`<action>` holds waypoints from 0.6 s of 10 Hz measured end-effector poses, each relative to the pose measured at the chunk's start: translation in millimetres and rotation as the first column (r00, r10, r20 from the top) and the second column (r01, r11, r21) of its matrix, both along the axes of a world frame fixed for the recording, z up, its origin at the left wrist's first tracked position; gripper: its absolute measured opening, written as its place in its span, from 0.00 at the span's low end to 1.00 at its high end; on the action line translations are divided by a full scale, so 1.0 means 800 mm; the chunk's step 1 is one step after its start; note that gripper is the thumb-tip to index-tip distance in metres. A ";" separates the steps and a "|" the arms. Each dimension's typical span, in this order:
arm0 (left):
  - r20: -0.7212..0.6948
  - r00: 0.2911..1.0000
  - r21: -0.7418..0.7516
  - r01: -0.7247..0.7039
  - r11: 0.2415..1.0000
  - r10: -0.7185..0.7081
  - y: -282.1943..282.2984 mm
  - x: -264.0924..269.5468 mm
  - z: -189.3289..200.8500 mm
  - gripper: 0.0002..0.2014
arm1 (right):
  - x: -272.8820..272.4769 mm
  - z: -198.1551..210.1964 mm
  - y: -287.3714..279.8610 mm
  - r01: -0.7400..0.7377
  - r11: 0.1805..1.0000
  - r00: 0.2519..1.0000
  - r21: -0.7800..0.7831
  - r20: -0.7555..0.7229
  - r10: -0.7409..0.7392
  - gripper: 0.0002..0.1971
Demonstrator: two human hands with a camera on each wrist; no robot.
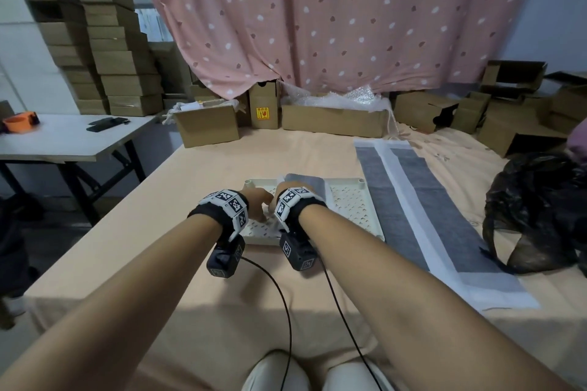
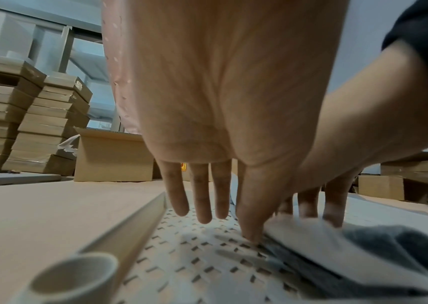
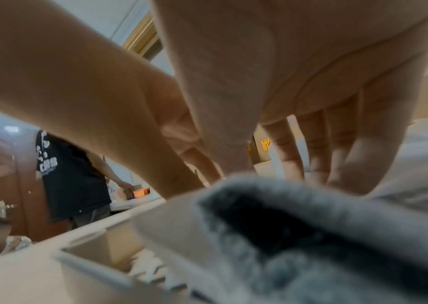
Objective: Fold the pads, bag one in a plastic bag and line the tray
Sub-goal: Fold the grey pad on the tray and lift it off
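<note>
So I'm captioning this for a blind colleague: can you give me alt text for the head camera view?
Both hands, left hand and right hand, press a folded grey and white pad into a white perforated tray on a peach-covered table. A long unfolded pad and a black plastic bag lie to the right.

Left hand (image 2: 233,115) fingers straight over perforated tray (image 2: 207,267), thumb seemingly touching folded pad (image 2: 337,246)
</note>
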State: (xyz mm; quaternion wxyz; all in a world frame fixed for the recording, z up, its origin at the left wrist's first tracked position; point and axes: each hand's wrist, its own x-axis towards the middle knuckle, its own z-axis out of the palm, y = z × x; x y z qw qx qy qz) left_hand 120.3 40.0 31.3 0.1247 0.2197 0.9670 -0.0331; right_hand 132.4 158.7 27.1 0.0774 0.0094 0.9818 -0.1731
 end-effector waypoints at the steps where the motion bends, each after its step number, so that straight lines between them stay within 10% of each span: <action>1: -0.033 0.999 0.043 0.010 0.999 -0.009 0.004 -0.002 -0.005 0.24 | 0.004 0.010 0.008 -0.024 0.999 0.999 -0.039 0.026 0.025 0.12; 6: -0.093 0.987 0.124 0.139 0.983 -0.128 0.022 -0.002 -0.012 0.23 | 0.037 0.018 0.148 -0.193 0.969 0.974 0.157 0.148 0.170 0.28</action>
